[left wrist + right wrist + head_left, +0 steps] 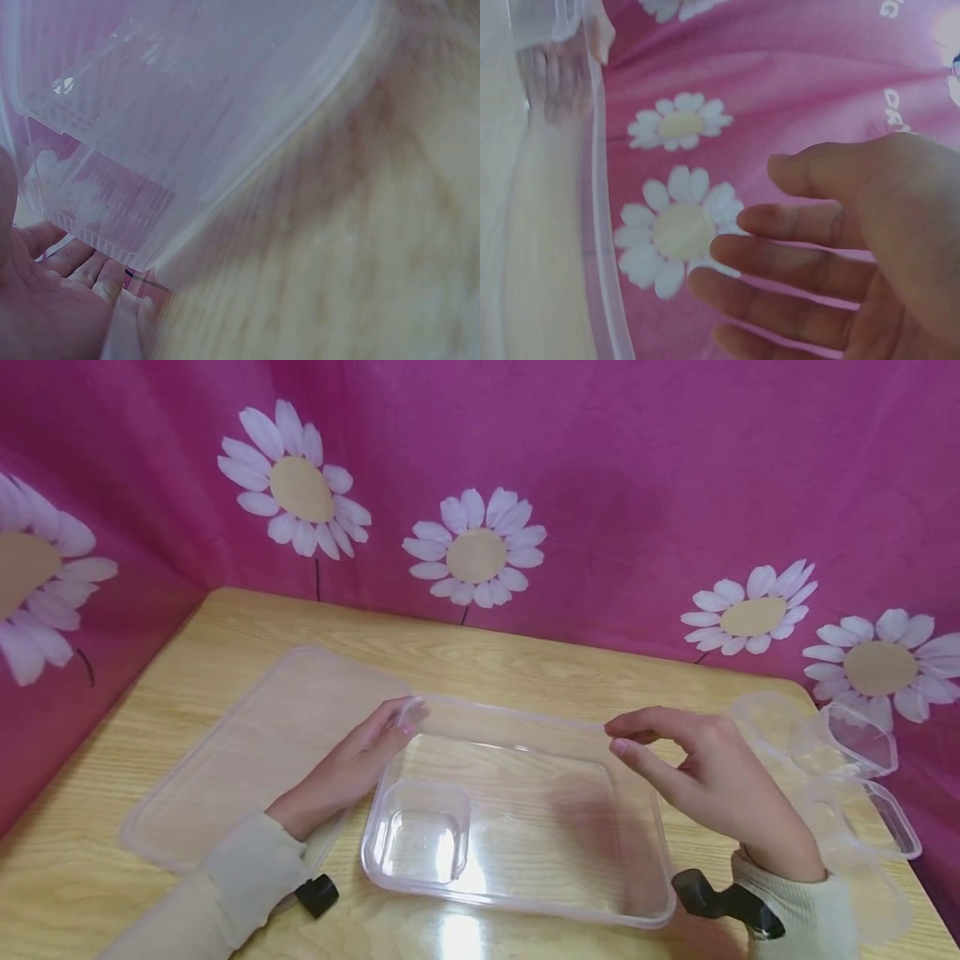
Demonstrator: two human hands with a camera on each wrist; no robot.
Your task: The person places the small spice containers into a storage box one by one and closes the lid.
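A large clear plastic container (517,906) stands on the wooden table in the head view. Inside it, at the near left corner, sits a small clear square container (420,831). My left hand (360,760) grips the large container's rim at its far left corner, thumb on the near side; the left wrist view shows the fingers (75,262) behind the clear wall. Over the right side of the large container hovers my right hand (705,768), holding nothing. Its fingers (795,259) are spread and slightly bent in the right wrist view, apart from the rim.
Flat on the table at the left lies a large translucent lid (247,752), partly under my left forearm. Several small clear containers (862,743) and thin translucent lids (877,902) lie along the right edge. A pink curtain (600,460) with daisies hangs behind the table.
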